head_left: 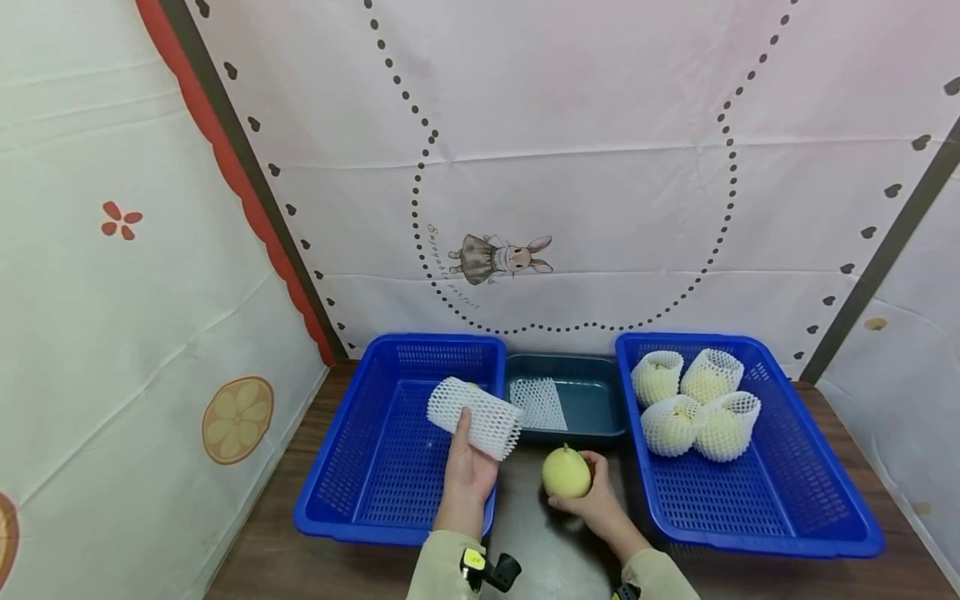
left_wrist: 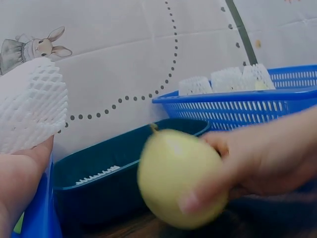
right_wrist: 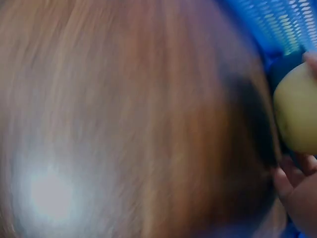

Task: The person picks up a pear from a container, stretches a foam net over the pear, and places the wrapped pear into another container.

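In the head view my left hand holds a white foam net sleeve over the right side of the left blue basket; the thumb lies along the sleeve and the other fingers are hidden. My right hand grips a yellow-green pear above the table, stem upward, with thumb and fingers on its side. The left wrist view shows the same pear, slightly blurred, to the right of the sleeve. At the right edge of the right wrist view, the pear is cut off.
The left blue basket has a fruit partly hidden behind the sleeve. Between the baskets stands a dark green tray with a flat foam net in it. Several net-wrapped pears sit in the right blue basket. A printed cloth hangs behind.
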`<state>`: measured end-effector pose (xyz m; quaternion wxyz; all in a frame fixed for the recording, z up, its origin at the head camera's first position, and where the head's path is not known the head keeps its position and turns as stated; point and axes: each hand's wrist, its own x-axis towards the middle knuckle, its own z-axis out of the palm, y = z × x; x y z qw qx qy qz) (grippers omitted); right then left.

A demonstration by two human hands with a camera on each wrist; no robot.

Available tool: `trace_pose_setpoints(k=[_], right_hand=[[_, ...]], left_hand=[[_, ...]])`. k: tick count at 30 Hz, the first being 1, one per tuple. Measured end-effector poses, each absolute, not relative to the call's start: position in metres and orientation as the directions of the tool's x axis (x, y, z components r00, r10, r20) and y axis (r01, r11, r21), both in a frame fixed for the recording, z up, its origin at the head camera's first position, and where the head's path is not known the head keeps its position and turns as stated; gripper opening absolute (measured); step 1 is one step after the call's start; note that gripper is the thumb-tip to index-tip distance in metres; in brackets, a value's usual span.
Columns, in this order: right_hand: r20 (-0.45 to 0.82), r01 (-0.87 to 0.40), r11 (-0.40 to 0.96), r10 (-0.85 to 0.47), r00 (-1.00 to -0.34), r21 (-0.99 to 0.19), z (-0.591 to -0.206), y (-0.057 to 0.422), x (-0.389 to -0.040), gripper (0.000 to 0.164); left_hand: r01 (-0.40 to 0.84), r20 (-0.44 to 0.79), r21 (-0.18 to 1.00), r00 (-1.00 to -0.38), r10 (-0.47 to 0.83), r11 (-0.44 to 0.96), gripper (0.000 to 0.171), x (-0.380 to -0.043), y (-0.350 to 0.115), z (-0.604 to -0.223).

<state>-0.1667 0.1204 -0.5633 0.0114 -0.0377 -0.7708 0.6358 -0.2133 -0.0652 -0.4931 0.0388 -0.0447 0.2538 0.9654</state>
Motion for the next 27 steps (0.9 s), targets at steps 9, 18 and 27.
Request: trace_pose_setpoints(k=[9,18,27], right_hand=[[0.017,-0.014,-0.064,-0.040,-0.999,-0.998,-0.522,0.114,-0.159,0.076],[-0.032,0.033,-0.062,-0.027,-0.999,-0.998,-0.510,0.108,-0.160,0.062],[-0.059,0.060,-0.096,-0.017,-0.998,-0.994,-0.504,0.102,-0.164,0.050]], left_hand=[[-0.007,-0.036,0.491,-0.999,-0.013,-0.871,0.040,-0.212,-0.063,-0.494],[0.008,-0.037,0.575,-0.999,-0.037,-0.818,0.053,-0.211,-0.060,-0.495],[0.048,0.023,0.684,-0.999,-0.045,-0.727,0.056,-0.210,-0.054,-0.496]])
